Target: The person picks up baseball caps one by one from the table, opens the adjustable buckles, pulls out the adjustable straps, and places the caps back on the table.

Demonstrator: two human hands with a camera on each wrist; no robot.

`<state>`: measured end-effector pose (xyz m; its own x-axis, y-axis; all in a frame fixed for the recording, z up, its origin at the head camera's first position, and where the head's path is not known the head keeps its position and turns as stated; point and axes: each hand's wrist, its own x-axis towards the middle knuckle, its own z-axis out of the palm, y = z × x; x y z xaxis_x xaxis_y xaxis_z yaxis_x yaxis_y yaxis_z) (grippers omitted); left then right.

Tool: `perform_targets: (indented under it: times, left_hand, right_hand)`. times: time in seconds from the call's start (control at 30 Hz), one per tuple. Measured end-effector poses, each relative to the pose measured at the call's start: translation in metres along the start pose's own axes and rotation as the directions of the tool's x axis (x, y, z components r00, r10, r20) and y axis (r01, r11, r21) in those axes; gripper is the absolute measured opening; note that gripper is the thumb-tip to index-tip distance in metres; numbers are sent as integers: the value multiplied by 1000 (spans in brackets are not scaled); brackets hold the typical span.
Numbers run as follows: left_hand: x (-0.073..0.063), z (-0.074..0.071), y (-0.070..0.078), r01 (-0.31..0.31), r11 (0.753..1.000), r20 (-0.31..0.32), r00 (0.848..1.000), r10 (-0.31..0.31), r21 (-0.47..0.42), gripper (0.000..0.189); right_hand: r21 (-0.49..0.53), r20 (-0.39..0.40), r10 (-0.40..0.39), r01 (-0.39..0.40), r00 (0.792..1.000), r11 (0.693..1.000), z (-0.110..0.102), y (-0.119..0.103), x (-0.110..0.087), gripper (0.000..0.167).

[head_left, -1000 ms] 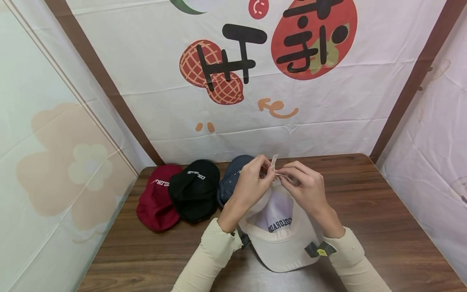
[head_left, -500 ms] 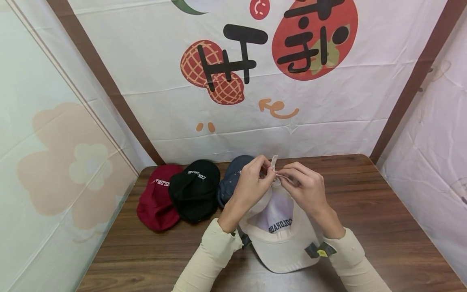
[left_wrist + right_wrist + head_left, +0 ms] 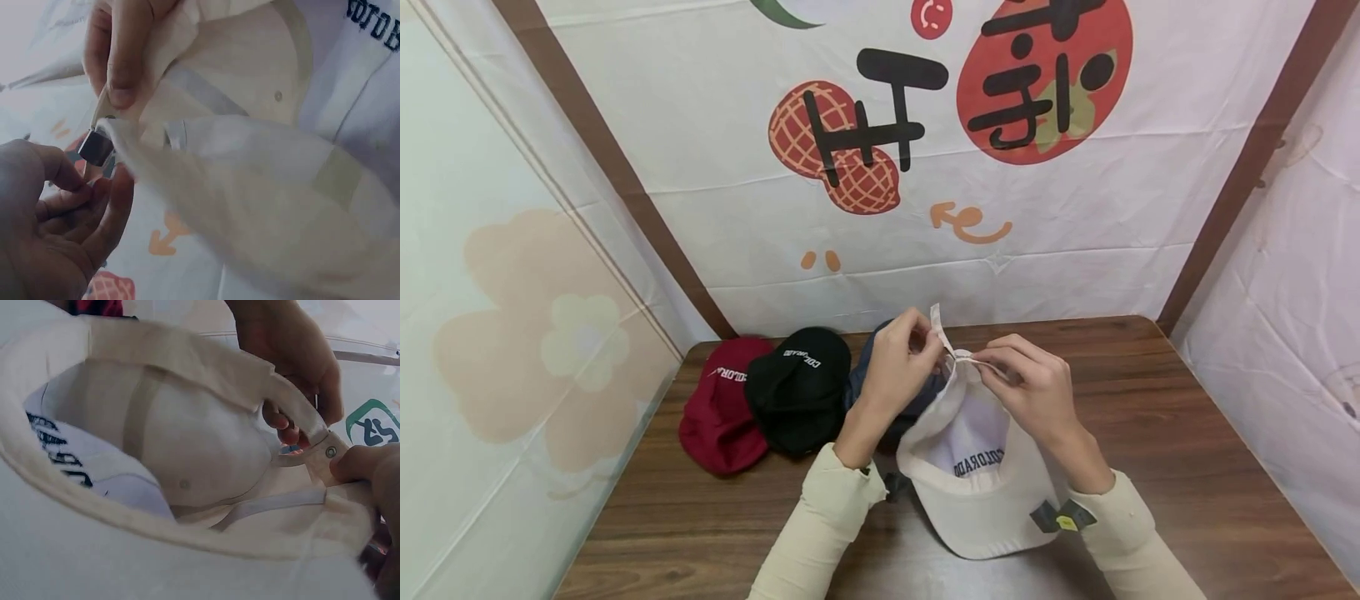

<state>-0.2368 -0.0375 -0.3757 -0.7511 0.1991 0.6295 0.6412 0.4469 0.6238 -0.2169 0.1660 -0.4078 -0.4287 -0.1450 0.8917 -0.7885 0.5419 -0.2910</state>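
A cream baseball cap (image 3: 992, 525) lies with its brim toward me and its inside facing up, dark lettering showing within a lilac part. My left hand (image 3: 891, 367) pinches the cap's back strap (image 3: 938, 325), whose free end sticks up past the fingers. Close by, my right hand (image 3: 1037, 392) pinches the strap's other side between thumb and fingers. A small metal buckle (image 3: 97, 147) sits on the strap between both hands in the left wrist view. Beside the right thumb, a metal eyelet (image 3: 331, 451) shows in the right wrist view.
To the left, a dark red cap (image 3: 722, 425), a black cap (image 3: 801, 400) and a navy cap (image 3: 861, 375) lie in an overlapping row on the wooden table (image 3: 1150, 433). The navy one is partly behind my left hand. A printed cloth (image 3: 1060, 258) hangs behind the table.
My left hand has moved left, away from the right hand, drawing the strap with it. More strap and the buckle now show between the hands. The right hand has barely shifted.
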Motion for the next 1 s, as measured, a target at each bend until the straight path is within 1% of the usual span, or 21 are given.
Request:
perform_targets:
  times: [0.07,0.13,0.33,0.47,0.57,0.83,1.0]
  left_hand:
    - [1,-3,-1,18,999,21,1000,-17,-31,8]
    - [1,-4,0,11,999,40,999,-10,-32,8]
    - [1,-4,-2,-1,1000,33,999,1,-14,8]
    - [-1,-4,-2,-6,1000,26,1000,6,5,7]
    - [-2,-4,-1,-4,1000,36,999,4,8,6]
    - [-5,-1,2,-3,1000,105,994,4,-10,6]
    - [-9,1,3,-1,999,164,986,7,-38,10]
  right_hand:
    - [1,7,19,-19,1000,1000,-1,0,0,17]
    - [0,17,41,-41,999,999,-2,0,1,18]
    - [-2,23,79,-79,997,997,-4,-1,0,16]
    - [-1,26,93,-93,995,996,-4,-1,-1,17]
    - [3,27,94,-94,995,996,-4,-1,-2,17]
    - [1,29,110,-110,993,994,-4,2,-4,17]
    - [7,33,121,-121,992,993,-5,1,-3,15]
